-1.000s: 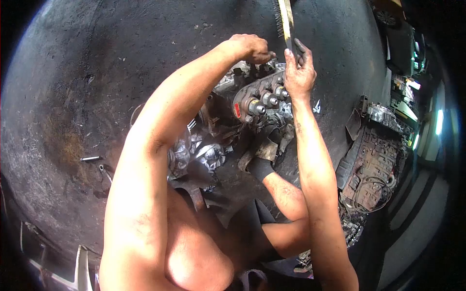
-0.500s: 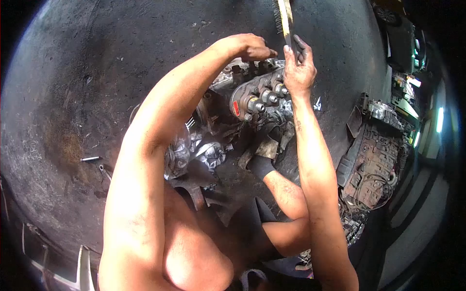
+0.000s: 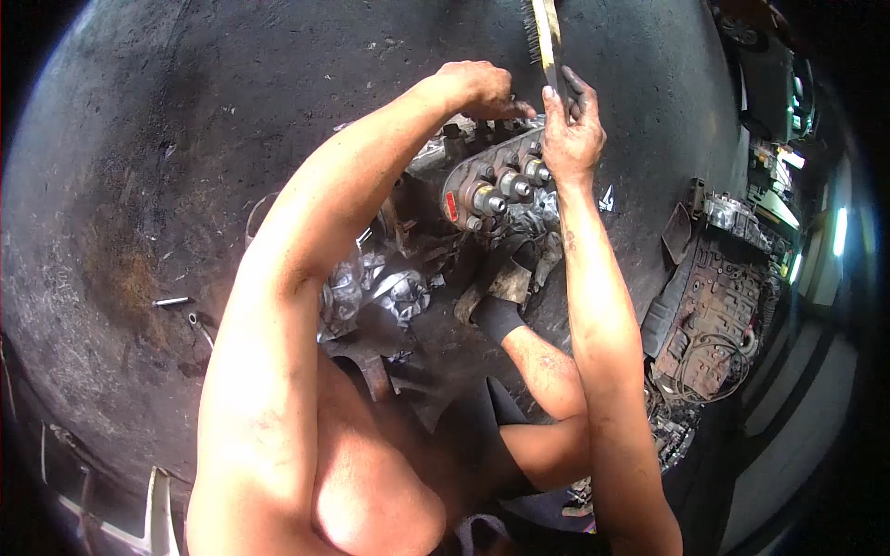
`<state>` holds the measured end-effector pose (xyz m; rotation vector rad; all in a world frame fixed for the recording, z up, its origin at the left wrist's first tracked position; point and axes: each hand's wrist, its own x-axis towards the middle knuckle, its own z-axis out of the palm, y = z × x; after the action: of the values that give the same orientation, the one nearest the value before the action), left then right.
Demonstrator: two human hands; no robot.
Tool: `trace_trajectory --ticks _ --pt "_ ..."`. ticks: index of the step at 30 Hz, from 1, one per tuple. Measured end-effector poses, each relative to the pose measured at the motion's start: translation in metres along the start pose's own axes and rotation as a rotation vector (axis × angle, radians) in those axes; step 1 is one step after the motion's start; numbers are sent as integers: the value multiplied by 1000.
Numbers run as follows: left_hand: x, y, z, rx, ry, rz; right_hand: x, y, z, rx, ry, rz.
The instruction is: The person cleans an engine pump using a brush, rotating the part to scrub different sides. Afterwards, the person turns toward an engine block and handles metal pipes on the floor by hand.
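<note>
My left hand [image 3: 484, 88] is over the far side of a metal machine part, its fingers curled and a fingertip pointing right; whatever it may hold is hidden. In my right hand [image 3: 573, 144] is the dark handle of a wire brush [image 3: 547, 35], pinched between thumb and fingers, with its bristles facing left. Below and between the hands lies the machine part [image 3: 473, 173], with a row of round metal fittings [image 3: 489, 198] and a red label [image 3: 451, 206]. Crumpled silvery material [image 3: 400, 295] lies nearer me.
A bare metal rod [image 3: 171, 301] and a wrench-like tool [image 3: 197, 324] lie on the dark floor at left. A large rusty engine block [image 3: 709, 320] with a looped cable stands at right. A pale metal frame [image 3: 158, 519] is at lower left. My bent leg [image 3: 547, 371] is below the machine part.
My left hand has shifted slightly, its pointing fingertip now a little lower and farther right. My right hand and the brush have hardly moved.
</note>
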<state>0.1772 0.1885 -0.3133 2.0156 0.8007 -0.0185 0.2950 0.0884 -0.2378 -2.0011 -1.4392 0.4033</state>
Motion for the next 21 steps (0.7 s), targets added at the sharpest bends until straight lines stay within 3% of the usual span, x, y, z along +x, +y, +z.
trace_trajectory --ticks 2,4,6,7,10,14,15,18,19,21 --pt "10 -10 9 -274 -80 71 1 4 1 -1 6 3" --pt "18 -17 10 -309 -132 122 4 16 3 -29 30 -64" --pt "24 -21 8 -102 -154 154 4 23 4 -17 37 -88" --pt "5 -7 -1 -42 -64 75 5 22 4 -11 40 -101" --pt "3 -2 1 -57 -60 -32 3 13 3 34 23 -32" --pt "1 -15 0 -283 -91 226 4 19 4 -29 41 -87" --pt "4 -10 -2 -109 -101 203 3 16 3 -24 34 -77" --pt "-1 -1 -1 -24 9 30 3 15 4 -7 34 -89" --pt "4 -4 1 -4 -10 86 3 15 4 -2 39 -100" --pt "6 -12 1 -184 40 57 3 14 2 -37 21 -65"
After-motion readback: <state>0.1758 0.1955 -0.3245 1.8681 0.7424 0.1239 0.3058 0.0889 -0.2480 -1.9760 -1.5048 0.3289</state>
